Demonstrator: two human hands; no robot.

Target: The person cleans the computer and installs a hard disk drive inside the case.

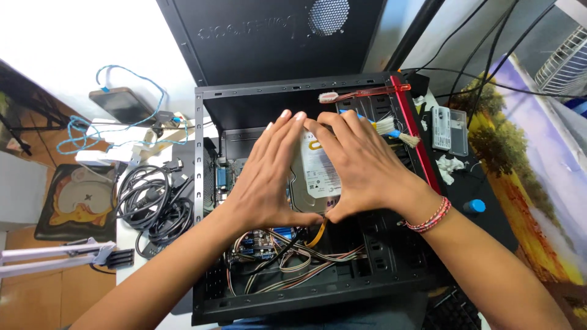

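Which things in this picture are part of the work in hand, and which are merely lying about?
In hand:
left hand
right hand
hard drive, held between both hands
open computer case

Lying about:
red toothbrush
blue brush
black cable coil
phone
crumpled tissue

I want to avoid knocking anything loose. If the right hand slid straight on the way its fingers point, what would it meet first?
The right hand points up-left; its fingertips already meet the left hand over the hard drive, so probably those fingers first.
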